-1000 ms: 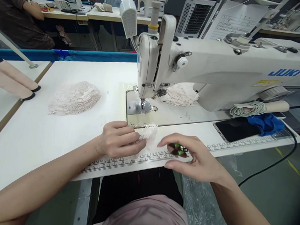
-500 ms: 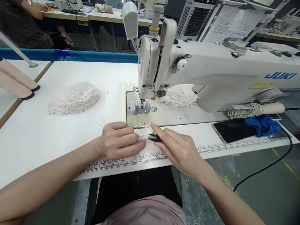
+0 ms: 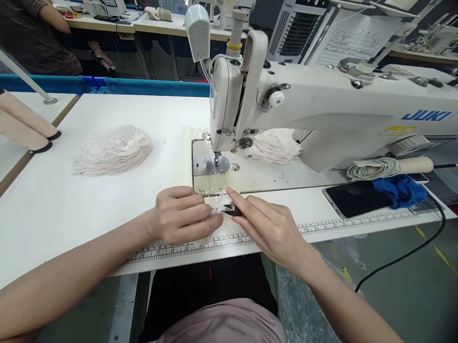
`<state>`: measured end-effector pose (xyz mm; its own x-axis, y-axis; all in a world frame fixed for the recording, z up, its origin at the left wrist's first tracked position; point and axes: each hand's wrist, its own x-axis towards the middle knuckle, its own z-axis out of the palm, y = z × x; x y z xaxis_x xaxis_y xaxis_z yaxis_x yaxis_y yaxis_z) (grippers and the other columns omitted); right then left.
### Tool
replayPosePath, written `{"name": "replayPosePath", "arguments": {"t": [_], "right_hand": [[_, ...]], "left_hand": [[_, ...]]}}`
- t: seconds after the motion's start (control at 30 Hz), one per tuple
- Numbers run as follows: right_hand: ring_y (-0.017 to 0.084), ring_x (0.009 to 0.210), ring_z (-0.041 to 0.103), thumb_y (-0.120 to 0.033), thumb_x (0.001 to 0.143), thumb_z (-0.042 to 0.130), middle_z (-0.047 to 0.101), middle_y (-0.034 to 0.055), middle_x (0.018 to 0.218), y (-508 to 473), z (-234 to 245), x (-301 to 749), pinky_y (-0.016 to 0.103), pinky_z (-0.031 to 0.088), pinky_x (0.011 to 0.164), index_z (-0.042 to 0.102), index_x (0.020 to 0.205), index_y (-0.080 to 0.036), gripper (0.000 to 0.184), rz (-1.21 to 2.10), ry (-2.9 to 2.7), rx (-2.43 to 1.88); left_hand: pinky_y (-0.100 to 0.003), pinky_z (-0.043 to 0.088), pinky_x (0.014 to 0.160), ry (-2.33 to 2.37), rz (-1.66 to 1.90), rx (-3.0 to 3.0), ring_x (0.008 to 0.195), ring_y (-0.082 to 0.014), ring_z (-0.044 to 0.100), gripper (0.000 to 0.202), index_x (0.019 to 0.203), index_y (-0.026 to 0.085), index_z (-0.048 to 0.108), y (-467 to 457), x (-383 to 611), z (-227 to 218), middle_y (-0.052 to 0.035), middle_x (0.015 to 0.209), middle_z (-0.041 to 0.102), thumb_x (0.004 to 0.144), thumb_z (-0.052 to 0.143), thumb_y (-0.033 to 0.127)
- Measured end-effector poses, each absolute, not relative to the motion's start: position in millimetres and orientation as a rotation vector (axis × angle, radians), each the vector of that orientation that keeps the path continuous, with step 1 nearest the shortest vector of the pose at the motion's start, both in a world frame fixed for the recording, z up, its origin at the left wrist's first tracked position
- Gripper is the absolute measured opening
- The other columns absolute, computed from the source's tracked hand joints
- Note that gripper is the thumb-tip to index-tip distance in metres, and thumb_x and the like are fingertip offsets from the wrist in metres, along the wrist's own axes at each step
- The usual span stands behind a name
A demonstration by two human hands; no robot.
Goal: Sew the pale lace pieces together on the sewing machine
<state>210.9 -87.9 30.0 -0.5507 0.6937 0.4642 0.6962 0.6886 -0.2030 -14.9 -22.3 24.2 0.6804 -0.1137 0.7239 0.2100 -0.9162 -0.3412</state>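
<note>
My left hand [image 3: 180, 215] is curled on a small piece of white lace [image 3: 217, 211], pinching it against the white table just in front of the needle plate [image 3: 209, 168]. My right hand [image 3: 271, 224] grips small black thread snips [image 3: 231, 209], with the blades touching the lace right beside my left fingertips. The white JUKI sewing machine [image 3: 336, 111] stands just behind both hands. A printed ruler strip [image 3: 187, 248] runs along the table's front edge under my wrists.
A pile of lace pieces [image 3: 112, 149] lies at the left, and another pile [image 3: 276, 145] sits under the machine arm. A phone [image 3: 357, 199], blue cloth [image 3: 400, 190] and a coiled cord [image 3: 373, 167] lie at the right. Pink thread cones [image 3: 16, 120] lie far left. Another person [image 3: 29, 33] stands behind.
My right hand came up from the table's front edge with the snips and moved left onto the lace. The left hand stayed put on the lace.
</note>
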Motion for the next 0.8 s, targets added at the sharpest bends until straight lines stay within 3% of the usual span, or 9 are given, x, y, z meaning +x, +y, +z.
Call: {"name": "replayPosePath", "arguments": {"t": [0.2,0.47,0.8], "right_hand": [[0.012,0.072,0.059,-0.024,0.101,0.045,0.065,0.0056,0.088,-88.5,30.9,209.9,0.024,0.045,0.059,0.043,0.142,-0.01,0.043,0.023,-2.393,-1.08],[0.012,0.067,0.055,-0.023,0.101,0.045,0.065,0.0045,0.086,-86.8,29.6,208.4,0.024,0.045,0.059,0.044,0.141,-0.01,0.042,0.016,-2.393,-1.072],[0.011,0.068,0.056,-0.023,0.101,0.046,0.065,0.0049,0.087,-87.8,30.0,208.9,0.024,0.045,0.06,0.045,0.14,-0.009,0.042,0.033,-2.385,-1.07]], "left_hand": [[-0.024,0.035,0.043,-0.047,-1.14,-2.502,0.049,-0.0081,0.058,0.01,0.08,0.016,0.063,-21.8,-14.7,24.5,0.004,0.058,0.058,0.081,0.07,0.009],[-0.023,0.035,0.043,-0.078,-1.113,-2.485,0.049,-0.0063,0.058,0.014,0.08,0.023,0.059,-22.8,-13.9,25.5,0.0067,0.057,0.057,0.085,0.064,0.011],[-0.023,0.036,0.042,-0.074,-1.122,-2.473,0.048,-0.0058,0.057,0.013,0.077,0.02,0.062,-21.8,-13.7,25.6,0.006,0.056,0.057,0.085,0.065,0.009]]}}
